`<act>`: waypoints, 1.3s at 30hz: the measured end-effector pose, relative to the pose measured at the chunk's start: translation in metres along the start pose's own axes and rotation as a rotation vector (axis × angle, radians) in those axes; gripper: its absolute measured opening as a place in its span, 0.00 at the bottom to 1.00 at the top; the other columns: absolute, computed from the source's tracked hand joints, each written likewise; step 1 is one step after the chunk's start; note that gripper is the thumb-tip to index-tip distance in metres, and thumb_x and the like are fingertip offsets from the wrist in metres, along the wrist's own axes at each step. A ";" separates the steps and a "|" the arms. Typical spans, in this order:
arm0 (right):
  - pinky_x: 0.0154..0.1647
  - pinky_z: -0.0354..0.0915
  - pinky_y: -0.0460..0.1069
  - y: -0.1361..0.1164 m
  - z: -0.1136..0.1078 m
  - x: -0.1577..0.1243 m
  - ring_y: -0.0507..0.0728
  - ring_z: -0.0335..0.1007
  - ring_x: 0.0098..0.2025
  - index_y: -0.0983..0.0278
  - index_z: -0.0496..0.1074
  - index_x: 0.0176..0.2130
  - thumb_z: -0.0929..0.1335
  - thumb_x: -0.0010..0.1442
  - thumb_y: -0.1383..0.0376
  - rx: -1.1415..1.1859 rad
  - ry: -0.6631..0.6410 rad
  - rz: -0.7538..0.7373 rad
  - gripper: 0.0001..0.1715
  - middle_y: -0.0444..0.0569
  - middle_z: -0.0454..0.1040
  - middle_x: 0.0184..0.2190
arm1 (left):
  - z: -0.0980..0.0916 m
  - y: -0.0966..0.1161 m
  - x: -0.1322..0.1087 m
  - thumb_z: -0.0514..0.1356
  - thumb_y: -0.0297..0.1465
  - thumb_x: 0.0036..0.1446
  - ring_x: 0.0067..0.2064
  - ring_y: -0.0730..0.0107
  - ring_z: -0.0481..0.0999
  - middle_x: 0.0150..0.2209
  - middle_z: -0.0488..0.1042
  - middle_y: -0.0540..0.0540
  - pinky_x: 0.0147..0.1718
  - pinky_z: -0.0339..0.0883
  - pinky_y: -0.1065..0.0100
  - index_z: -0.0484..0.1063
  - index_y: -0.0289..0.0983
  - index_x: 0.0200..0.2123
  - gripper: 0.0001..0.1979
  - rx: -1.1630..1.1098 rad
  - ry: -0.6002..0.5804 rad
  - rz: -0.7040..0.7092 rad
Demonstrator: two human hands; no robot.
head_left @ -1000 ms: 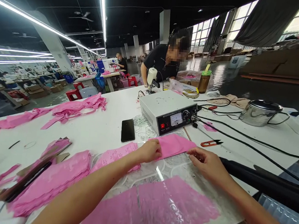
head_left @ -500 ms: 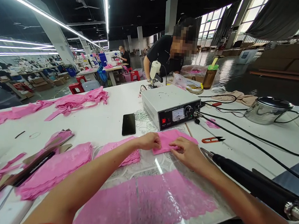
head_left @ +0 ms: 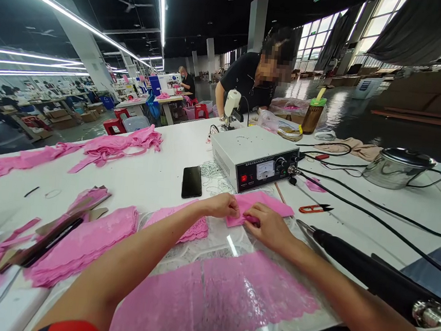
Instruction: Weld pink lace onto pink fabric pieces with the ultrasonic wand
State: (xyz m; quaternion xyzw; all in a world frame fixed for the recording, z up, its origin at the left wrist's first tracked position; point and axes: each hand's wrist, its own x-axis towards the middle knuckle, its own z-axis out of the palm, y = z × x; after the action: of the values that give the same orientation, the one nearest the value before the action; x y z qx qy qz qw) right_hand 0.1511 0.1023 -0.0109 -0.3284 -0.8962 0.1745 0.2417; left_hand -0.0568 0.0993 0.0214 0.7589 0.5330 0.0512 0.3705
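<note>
A folded piece of bright pink fabric (head_left: 269, 203) lies in front of the control box. My left hand (head_left: 222, 205) is closed at its left end, fingers curled on the cloth's edge. At the front edge, my right hand (head_left: 264, 223) pinches the same fabric between thumb and fingers. Left of it rests a pink lace-edged stack (head_left: 195, 227), partly behind my left forearm. Below my hands, a clear plastic sheet (head_left: 174, 257) covers a wide pink panel (head_left: 217, 294). Beside my right forearm lies a black handheld tool (head_left: 358, 262) with a metal tip.
The control box (head_left: 253, 148) stands behind my hands, its cables running right. A phone (head_left: 192, 182), orange thread snips (head_left: 315, 209) and a glass pot (head_left: 392, 170) are on the table. Pink cut pieces (head_left: 90, 241) lie left. Across the table, another person (head_left: 243, 77) leans by a small machine.
My right hand has shifted slightly left along the fabric's front edge, closer to my left hand, and its fingers have drawn together. The camera view has moved a little.
</note>
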 end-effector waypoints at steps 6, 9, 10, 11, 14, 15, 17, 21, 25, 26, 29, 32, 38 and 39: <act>0.34 0.64 0.49 -0.001 0.004 -0.001 0.56 0.72 0.36 0.63 0.76 0.37 0.66 0.62 0.65 -0.027 -0.004 0.022 0.09 0.50 0.75 0.36 | -0.001 0.000 0.001 0.60 0.37 0.66 0.48 0.60 0.75 0.52 0.72 0.42 0.46 0.73 0.55 0.69 0.35 0.53 0.16 -0.035 -0.001 -0.012; 0.34 0.63 0.49 0.001 0.006 -0.002 0.56 0.72 0.35 0.63 0.76 0.38 0.65 0.61 0.66 -0.030 -0.001 0.032 0.09 0.50 0.75 0.37 | -0.001 0.000 0.001 0.60 0.37 0.66 0.48 0.60 0.75 0.52 0.72 0.42 0.46 0.73 0.55 0.69 0.35 0.53 0.16 -0.061 0.004 -0.023; 0.33 0.63 0.49 0.001 0.006 -0.002 0.56 0.72 0.35 0.63 0.76 0.39 0.65 0.61 0.66 -0.030 0.002 0.036 0.09 0.50 0.75 0.37 | -0.002 0.000 0.002 0.60 0.37 0.66 0.48 0.60 0.75 0.52 0.72 0.42 0.46 0.73 0.55 0.70 0.35 0.53 0.16 -0.069 0.006 -0.028; 0.33 0.63 0.48 0.002 0.007 -0.002 0.55 0.72 0.36 0.63 0.76 0.39 0.65 0.61 0.66 -0.029 0.005 0.040 0.09 0.50 0.75 0.38 | -0.002 0.000 0.002 0.60 0.37 0.66 0.49 0.60 0.75 0.52 0.72 0.42 0.46 0.73 0.55 0.70 0.35 0.53 0.16 -0.077 0.006 -0.034; 0.33 0.63 0.48 0.003 0.008 -0.002 0.55 0.72 0.35 0.63 0.76 0.39 0.65 0.62 0.65 -0.025 0.016 0.049 0.09 0.49 0.75 0.37 | -0.003 0.000 0.002 0.60 0.37 0.66 0.48 0.59 0.75 0.52 0.72 0.42 0.46 0.73 0.55 0.69 0.35 0.53 0.16 -0.099 0.001 -0.053; 0.32 0.62 0.48 0.003 0.008 -0.002 0.55 0.72 0.35 0.63 0.76 0.38 0.65 0.62 0.64 -0.024 0.019 0.052 0.09 0.49 0.75 0.37 | -0.003 -0.001 0.002 0.60 0.37 0.66 0.48 0.59 0.75 0.52 0.72 0.42 0.46 0.73 0.55 0.69 0.35 0.53 0.17 -0.105 -0.003 -0.059; 0.31 0.61 0.47 0.003 0.009 -0.002 0.54 0.72 0.33 0.62 0.76 0.36 0.65 0.63 0.62 -0.023 0.026 0.058 0.10 0.48 0.75 0.36 | -0.003 -0.001 0.002 0.60 0.37 0.65 0.48 0.59 0.75 0.52 0.72 0.42 0.46 0.73 0.55 0.69 0.35 0.53 0.17 -0.118 -0.008 -0.070; 0.30 0.60 0.47 0.004 0.012 -0.002 0.54 0.71 0.33 0.62 0.76 0.35 0.65 0.63 0.61 -0.034 0.043 0.065 0.11 0.48 0.76 0.35 | -0.003 -0.002 0.003 0.60 0.37 0.65 0.48 0.59 0.75 0.52 0.71 0.42 0.46 0.73 0.55 0.69 0.35 0.53 0.17 -0.146 -0.007 -0.080; 0.30 0.60 0.47 0.004 0.015 -0.002 0.54 0.72 0.34 0.62 0.76 0.36 0.66 0.61 0.64 -0.050 0.062 0.073 0.09 0.48 0.76 0.36 | -0.002 -0.004 0.004 0.60 0.37 0.65 0.49 0.59 0.75 0.52 0.71 0.42 0.46 0.73 0.55 0.69 0.35 0.53 0.17 -0.179 -0.006 -0.093; 0.31 0.60 0.47 0.004 0.015 -0.002 0.54 0.72 0.34 0.62 0.76 0.37 0.66 0.61 0.64 -0.052 0.064 0.076 0.09 0.48 0.76 0.36 | -0.003 -0.004 0.005 0.60 0.37 0.65 0.49 0.59 0.75 0.52 0.71 0.42 0.46 0.73 0.55 0.69 0.35 0.53 0.17 -0.187 -0.007 -0.096; 0.32 0.61 0.47 0.004 0.016 -0.001 0.54 0.72 0.34 0.62 0.75 0.36 0.66 0.61 0.63 -0.057 0.064 0.092 0.08 0.48 0.76 0.36 | -0.003 -0.006 0.005 0.60 0.37 0.65 0.49 0.59 0.75 0.52 0.71 0.42 0.46 0.73 0.55 0.69 0.35 0.53 0.17 -0.207 -0.015 -0.106; 0.32 0.61 0.47 0.003 0.016 0.000 0.54 0.72 0.34 0.62 0.75 0.35 0.66 0.62 0.63 -0.070 0.065 0.120 0.08 0.48 0.76 0.36 | -0.006 -0.007 0.006 0.60 0.37 0.66 0.49 0.59 0.75 0.52 0.71 0.42 0.46 0.73 0.55 0.69 0.35 0.53 0.17 -0.224 -0.022 -0.107; 0.34 0.62 0.47 0.001 0.017 0.003 0.54 0.73 0.36 0.63 0.75 0.36 0.66 0.61 0.65 -0.116 0.059 0.182 0.07 0.49 0.76 0.37 | -0.010 -0.007 0.007 0.60 0.37 0.66 0.49 0.59 0.75 0.52 0.71 0.42 0.46 0.73 0.55 0.69 0.35 0.53 0.17 -0.242 -0.044 -0.097; 0.34 0.62 0.47 0.000 0.016 0.004 0.54 0.73 0.37 0.63 0.75 0.37 0.66 0.61 0.65 -0.124 0.054 0.190 0.07 0.49 0.76 0.38 | -0.010 -0.007 0.007 0.60 0.37 0.66 0.49 0.59 0.75 0.52 0.71 0.42 0.46 0.73 0.54 0.69 0.35 0.54 0.17 -0.244 -0.047 -0.095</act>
State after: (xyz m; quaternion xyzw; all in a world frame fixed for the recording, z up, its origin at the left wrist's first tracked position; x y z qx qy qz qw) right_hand 0.1397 0.1025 -0.0231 -0.4308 -0.8633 0.1318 0.2273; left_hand -0.0641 0.1115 0.0224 0.6831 0.5493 0.0803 0.4746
